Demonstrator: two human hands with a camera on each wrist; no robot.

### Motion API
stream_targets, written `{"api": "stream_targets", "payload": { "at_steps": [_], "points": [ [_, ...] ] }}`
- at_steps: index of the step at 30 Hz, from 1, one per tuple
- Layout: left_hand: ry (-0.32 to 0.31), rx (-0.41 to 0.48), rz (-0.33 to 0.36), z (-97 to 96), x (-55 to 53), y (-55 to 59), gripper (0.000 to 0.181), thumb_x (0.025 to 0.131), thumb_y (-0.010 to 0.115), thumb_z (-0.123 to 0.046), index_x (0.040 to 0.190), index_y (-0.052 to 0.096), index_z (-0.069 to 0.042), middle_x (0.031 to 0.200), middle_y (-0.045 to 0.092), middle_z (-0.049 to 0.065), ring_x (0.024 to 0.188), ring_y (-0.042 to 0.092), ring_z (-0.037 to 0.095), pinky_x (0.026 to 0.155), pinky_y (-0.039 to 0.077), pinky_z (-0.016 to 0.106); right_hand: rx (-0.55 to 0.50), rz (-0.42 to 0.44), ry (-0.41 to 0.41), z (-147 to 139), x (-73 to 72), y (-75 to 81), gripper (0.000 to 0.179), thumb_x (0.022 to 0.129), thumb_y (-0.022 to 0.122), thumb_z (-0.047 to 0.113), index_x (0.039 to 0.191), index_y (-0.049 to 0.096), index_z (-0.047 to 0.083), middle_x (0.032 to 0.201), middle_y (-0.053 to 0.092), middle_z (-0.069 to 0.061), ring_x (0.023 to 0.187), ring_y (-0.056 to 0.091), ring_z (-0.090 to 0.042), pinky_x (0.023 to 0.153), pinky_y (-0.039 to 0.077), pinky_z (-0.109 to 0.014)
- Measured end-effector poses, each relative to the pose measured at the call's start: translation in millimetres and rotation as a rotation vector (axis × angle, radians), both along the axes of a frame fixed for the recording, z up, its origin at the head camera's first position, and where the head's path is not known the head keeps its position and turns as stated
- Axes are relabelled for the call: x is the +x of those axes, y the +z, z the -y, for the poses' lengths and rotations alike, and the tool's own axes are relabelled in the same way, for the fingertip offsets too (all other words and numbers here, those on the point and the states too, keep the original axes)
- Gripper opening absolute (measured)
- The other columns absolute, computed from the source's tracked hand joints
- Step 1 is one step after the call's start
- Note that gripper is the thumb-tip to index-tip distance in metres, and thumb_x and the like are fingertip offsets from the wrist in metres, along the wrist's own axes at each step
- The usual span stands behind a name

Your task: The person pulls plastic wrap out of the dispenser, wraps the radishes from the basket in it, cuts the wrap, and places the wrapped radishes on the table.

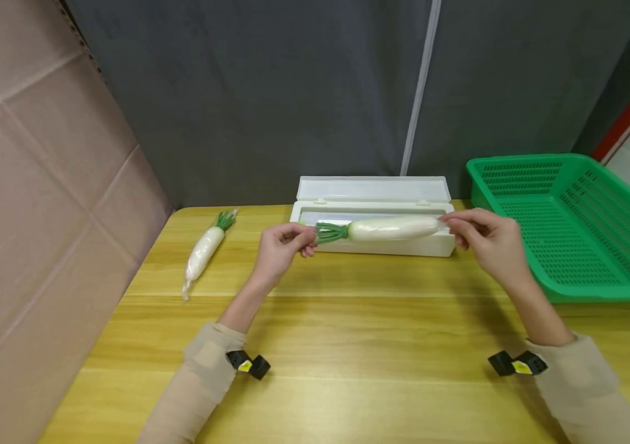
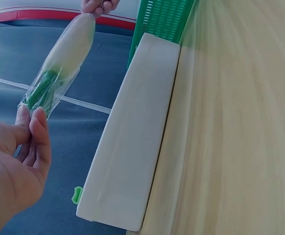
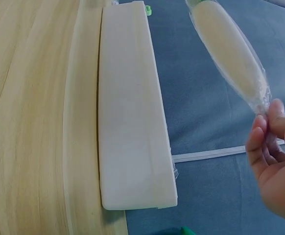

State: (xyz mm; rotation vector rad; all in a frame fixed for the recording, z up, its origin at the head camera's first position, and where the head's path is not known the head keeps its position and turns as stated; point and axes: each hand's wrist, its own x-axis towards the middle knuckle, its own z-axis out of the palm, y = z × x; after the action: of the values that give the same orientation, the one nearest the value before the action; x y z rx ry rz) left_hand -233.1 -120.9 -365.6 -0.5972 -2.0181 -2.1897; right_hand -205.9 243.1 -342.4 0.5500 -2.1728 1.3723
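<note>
A white radish (image 1: 395,228) wrapped in clear plastic film is held level in the air between both hands. My left hand (image 1: 283,251) pinches the wrap at the green stem end; my right hand (image 1: 487,240) pinches the twisted film at the root tip. In the left wrist view the film bunches between left thumb and fingers beside the green stems (image 2: 43,90). Behind and below the radish stands a long white box (image 1: 370,248), its hinged lid (image 1: 373,188) raised at the back. The radish hides part of the box's inside.
A second wrapped radish (image 1: 204,253) lies on the left of the wooden table (image 1: 348,345), stems toward the back. At the right, a green plastic basket (image 1: 581,246) stands beside the box. A dark grey curtain (image 1: 270,98) hangs behind the table.
</note>
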Motion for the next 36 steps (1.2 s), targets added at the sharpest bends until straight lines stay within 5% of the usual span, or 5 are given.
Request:
{"api": "stream_targets", "payload": {
  "at_steps": [10, 16, 24, 30, 36],
  "points": [
    [-0.049, 0.020, 0.002, 6.1, 4.3, 4.2, 0.018, 0.090, 0.070, 0.008, 0.105, 0.069, 0.018, 0.088, 0.075, 0.008, 0.072, 0.071, 0.017, 0.071, 0.060, 0.035, -0.059, 0.145, -0.042, -3, 1.4, 1.1, 0.014, 0.093, 0.068, -0.003, 0.105, 0.071, -0.009, 0.081, 0.074, 0.002, 0.067, 0.070, -0.010, 0.064, 0.057, -0.020],
    [0.071, 0.002, -0.065, 4.2, 3.8, 5.7, 0.016, 0.093, 0.070, 0.000, 0.098, 0.071, 0.016, 0.079, 0.072, 0.004, 0.062, 0.062, 0.012, 0.061, 0.055, 0.024, -0.010, 0.179, -0.074, -3, 1.0, -0.9, 0.013, 0.096, 0.066, 0.001, 0.098, 0.072, -0.010, 0.074, 0.071, -0.001, 0.056, 0.065, -0.009, 0.054, 0.054, -0.020],
    [0.212, -0.102, -0.199, -1.7, 6.9, 10.0, 0.013, 0.097, 0.065, -0.003, 0.092, 0.067, 0.009, 0.072, 0.065, 0.013, 0.056, 0.059, 0.013, 0.053, 0.053, 0.025, 0.226, 0.087, -0.126, 4, 3.2, -3.7, 0.013, 0.097, 0.066, 0.002, 0.087, 0.070, -0.003, 0.065, 0.062, -0.009, 0.048, 0.054, -0.007, 0.044, 0.044, -0.016],
    [0.174, -0.079, -0.205, -4.0, 7.4, 12.2, 0.012, 0.101, 0.059, -0.002, 0.097, 0.061, 0.009, 0.082, 0.067, 0.022, 0.066, 0.069, 0.016, 0.064, 0.059, 0.035, 0.188, 0.160, 0.031, 5, 1.2, -7.6, 0.013, 0.101, 0.059, 0.001, 0.093, 0.066, -0.007, 0.078, 0.071, -0.017, 0.061, 0.066, -0.009, 0.055, 0.054, -0.021],
    [0.118, -0.012, -0.176, -5.8, 4.4, 10.6, 0.012, 0.101, 0.057, 0.000, 0.099, 0.058, 0.012, 0.087, 0.065, 0.021, 0.070, 0.070, 0.014, 0.069, 0.060, 0.034, 0.001, 0.257, 0.264, 3, -1.1, -11.3, 0.010, 0.101, 0.055, -0.004, 0.104, 0.056, -0.014, 0.094, 0.073, -0.021, 0.079, 0.074, -0.016, 0.071, 0.059, -0.031]
  ]
}}
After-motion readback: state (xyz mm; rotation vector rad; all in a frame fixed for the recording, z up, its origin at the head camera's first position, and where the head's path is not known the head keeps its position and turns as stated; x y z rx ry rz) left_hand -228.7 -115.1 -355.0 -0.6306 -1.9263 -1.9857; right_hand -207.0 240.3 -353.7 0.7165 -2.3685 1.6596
